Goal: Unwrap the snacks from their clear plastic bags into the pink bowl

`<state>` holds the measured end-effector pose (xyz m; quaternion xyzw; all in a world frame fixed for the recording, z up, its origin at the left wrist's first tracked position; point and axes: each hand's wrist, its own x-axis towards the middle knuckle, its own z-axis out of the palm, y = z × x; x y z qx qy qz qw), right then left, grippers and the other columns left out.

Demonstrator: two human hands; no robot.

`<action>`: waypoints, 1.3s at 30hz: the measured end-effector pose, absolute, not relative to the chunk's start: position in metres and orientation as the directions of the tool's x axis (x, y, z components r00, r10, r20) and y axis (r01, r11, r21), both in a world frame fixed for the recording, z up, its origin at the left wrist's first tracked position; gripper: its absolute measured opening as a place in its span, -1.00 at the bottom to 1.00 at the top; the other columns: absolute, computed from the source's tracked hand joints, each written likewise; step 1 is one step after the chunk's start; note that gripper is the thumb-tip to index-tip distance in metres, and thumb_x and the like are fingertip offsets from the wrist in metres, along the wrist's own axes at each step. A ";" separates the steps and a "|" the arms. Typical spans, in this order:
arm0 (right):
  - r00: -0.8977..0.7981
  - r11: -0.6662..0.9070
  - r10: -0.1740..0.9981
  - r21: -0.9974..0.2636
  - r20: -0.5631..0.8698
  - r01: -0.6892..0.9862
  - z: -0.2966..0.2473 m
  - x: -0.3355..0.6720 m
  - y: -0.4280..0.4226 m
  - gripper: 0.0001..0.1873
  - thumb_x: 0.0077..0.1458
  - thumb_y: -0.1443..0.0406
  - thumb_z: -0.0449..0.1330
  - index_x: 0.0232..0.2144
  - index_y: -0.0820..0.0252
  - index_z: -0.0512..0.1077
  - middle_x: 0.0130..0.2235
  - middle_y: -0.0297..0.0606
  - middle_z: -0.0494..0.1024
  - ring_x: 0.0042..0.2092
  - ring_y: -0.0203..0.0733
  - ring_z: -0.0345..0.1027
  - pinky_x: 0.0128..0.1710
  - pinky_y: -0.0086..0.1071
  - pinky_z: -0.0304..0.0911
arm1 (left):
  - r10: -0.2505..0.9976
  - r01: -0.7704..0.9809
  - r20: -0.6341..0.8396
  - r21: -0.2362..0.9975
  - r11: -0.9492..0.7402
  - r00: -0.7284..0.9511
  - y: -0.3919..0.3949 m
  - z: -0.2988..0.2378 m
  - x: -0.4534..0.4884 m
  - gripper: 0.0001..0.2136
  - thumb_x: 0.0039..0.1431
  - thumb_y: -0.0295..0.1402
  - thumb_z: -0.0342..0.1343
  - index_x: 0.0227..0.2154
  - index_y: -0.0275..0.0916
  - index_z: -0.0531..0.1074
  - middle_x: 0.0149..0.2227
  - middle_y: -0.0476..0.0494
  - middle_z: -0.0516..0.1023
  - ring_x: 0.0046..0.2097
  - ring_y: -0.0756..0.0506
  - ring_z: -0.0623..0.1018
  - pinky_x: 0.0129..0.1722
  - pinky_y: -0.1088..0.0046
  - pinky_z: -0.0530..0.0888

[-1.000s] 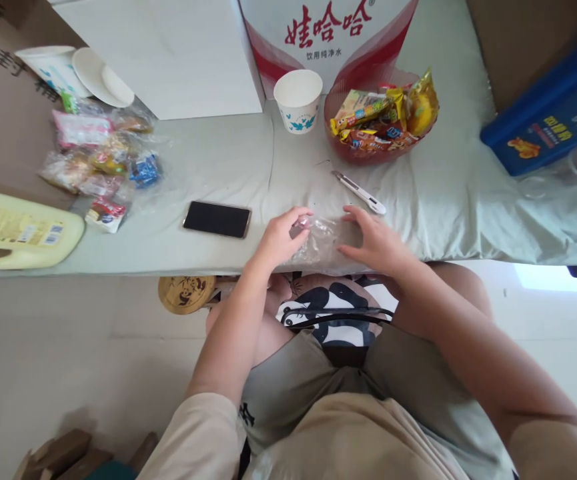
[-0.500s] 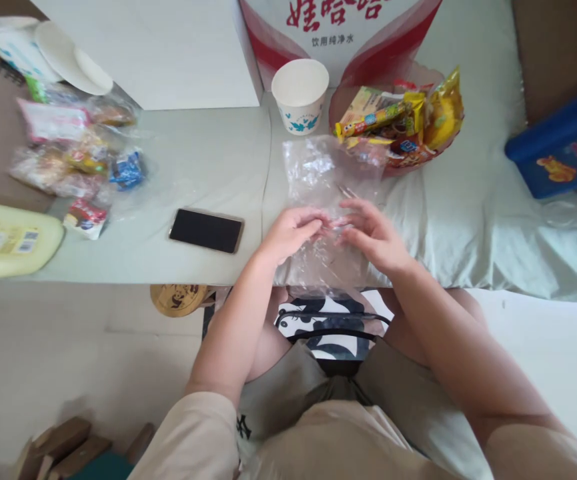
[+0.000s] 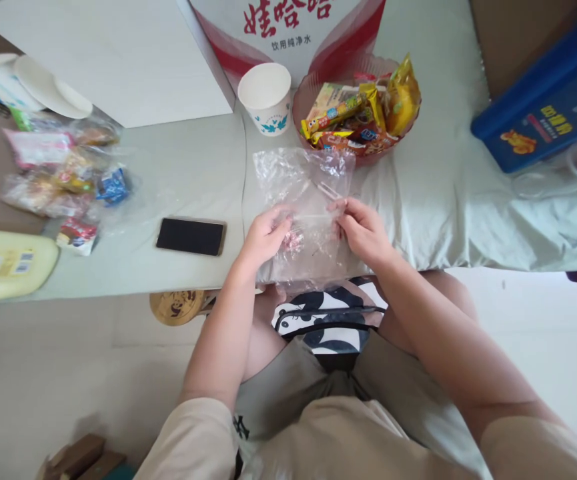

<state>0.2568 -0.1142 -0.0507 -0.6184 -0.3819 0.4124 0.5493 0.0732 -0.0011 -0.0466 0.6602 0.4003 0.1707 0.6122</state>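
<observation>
A clear plastic bag lies crumpled at the table's front edge, with both my hands on it. My left hand pinches its left side, thumb against fingers. At the right side, my right hand grips the plastic between thumb and fingertips. Something small and reddish shows by the left fingertips; I cannot make out what it is. Just beyond the bag stand a white paper cup with blue-green leaves and a pinkish clear bowl of wrapped snacks.
A black phone lies left of the bag. Farther left are several wrapped snacks, tilted paper cups and a pale yellow bottle. A white box and a red-and-white carton stand behind. A blue container is at the right.
My hands have moved apart, stretching the bag between them; before, their fingertips were close together at its middle. The camera view has shifted slightly.
</observation>
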 end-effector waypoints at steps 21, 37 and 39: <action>0.490 -0.014 0.864 -0.978 -0.118 -0.210 -0.050 0.249 -0.103 -0.77 -0.08 0.25 0.23 -0.61 0.15 0.24 -0.11 -0.25 0.55 -0.51 -0.44 0.21 -0.57 -0.44 0.18 | 0.720 -0.006 -0.200 0.962 0.273 0.665 0.004 -0.034 0.054 -0.61 -0.02 -0.07 0.36 -0.24 -0.22 0.49 -0.62 0.02 0.54 -0.63 -0.04 0.54 -0.66 0.54 0.42; 0.391 -0.080 0.905 -0.969 -0.169 -0.234 -0.052 0.263 -0.112 -0.42 0.09 -0.10 0.20 0.09 -0.12 0.22 0.17 -0.21 0.40 -0.08 -0.12 0.46 -0.17 -0.23 0.45 | 0.786 0.145 0.086 0.965 -0.219 0.612 0.009 -0.039 0.056 -0.81 -0.05 -0.22 0.38 -0.40 -0.20 0.60 -0.27 -0.09 0.47 -0.40 0.04 0.41 -0.48 0.52 0.33; 0.383 -0.087 0.908 -0.970 -0.172 -0.228 -0.052 0.260 -0.113 -0.36 -0.01 0.07 0.31 0.10 -0.15 0.21 0.20 -0.24 0.37 -0.15 -0.20 0.44 -0.18 -0.26 0.44 | 0.815 0.116 0.120 0.968 -0.223 0.566 0.006 -0.041 0.057 -0.68 -0.09 -0.24 0.41 -0.23 -0.15 0.54 -0.22 -0.06 0.47 -0.37 0.04 0.42 -0.45 0.54 0.36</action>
